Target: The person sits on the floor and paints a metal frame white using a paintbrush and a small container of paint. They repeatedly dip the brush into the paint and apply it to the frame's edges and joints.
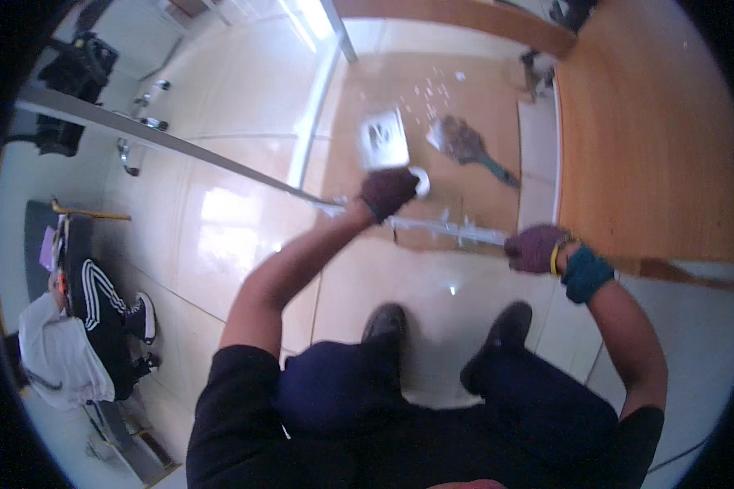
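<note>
While the person stands on pale floor tiles (220, 244) with both dark shoes at six o'clock, both gloved hands grip one long metal bar (444, 228) that runs across the middle. The right hand (537, 248), at three o'clock from centre, is curled tight around the bar's near end, fingers fully closed, a yellow band and teal cuff at the wrist. The left hand (387, 191), just above centre toward twelve o'clock, is also fisted around the bar, and a small white piece (420, 181) shows at its knuckles; whether the fingers pinch it I cannot tell. Past the left hand the bar stretches on toward ten o'clock. Beyond the hands lies a brown cardboard sheet (481, 106), and on it at twelve o'clock a white square plate (383, 140) with dark slots, blurred. At one o'clock rests a brush (465, 147) with a teal handle, white flecks scattered near it. At eight o'clock another person (98, 326) sits on the floor.
</note>
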The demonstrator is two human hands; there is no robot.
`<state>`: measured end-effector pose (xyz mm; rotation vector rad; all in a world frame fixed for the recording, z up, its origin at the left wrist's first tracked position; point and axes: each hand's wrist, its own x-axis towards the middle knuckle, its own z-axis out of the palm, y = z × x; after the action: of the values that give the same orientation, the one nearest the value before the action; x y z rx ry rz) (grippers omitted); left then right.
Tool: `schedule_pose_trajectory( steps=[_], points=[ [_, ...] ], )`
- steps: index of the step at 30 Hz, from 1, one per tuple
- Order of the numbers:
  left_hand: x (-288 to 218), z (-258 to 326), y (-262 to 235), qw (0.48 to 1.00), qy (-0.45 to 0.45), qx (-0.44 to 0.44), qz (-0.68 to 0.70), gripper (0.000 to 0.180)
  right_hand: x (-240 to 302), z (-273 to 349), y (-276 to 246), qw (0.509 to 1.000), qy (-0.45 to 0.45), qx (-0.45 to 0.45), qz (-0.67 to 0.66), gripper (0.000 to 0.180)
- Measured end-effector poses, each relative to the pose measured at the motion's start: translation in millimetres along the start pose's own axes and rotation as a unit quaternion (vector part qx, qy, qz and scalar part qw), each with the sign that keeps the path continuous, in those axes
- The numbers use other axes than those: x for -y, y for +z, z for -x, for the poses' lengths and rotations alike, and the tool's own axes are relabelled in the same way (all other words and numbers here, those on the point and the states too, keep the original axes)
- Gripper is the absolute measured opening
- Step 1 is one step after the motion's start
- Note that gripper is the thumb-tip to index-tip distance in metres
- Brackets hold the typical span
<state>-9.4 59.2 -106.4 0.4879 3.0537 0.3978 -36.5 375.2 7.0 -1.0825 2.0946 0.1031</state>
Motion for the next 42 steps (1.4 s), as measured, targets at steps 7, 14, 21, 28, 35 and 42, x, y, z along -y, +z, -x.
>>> schedule_pose_trajectory(
  steps=[7,14,21,28,35,42],
  points=[
    [-3.0,-5.1,-11.4,1.000,0.006,0.018,-0.012,0.014,4.1,-6.2,0.1,0.998,0.010,0.039,0.043,0.032],
    [-9.9,-11.3,-11.5,0.999,0.014,0.041,-0.015,0.011,-2.4,0.3,7.3,1.000,0.004,0.001,0.010,0.030],
    [1.6,-19.0,-21.2,0.997,0.067,0.013,-0.022,0.012,2.4,19.2,20.3,0.997,0.048,0.062,0.002,0.034],
    [-27.2,-27.5,-63.7,0.989,0.111,0.067,-0.076,0.012,-10.4,43.7,47.8,0.997,0.062,0.038,-0.038,0.032],
    [-64.7,-37.0,-87.2,0.976,0.212,0.039,-0.029,0.011,-9.0,83.6,64.2,0.992,0.070,0.030,-0.101,0.035],
    [-133.7,-37.0,-95.3,0.947,0.314,0.045,-0.051,0.014,-31.1,132.7,98.5,0.973,0.181,0.074,-0.126,0.032]
  ],
)
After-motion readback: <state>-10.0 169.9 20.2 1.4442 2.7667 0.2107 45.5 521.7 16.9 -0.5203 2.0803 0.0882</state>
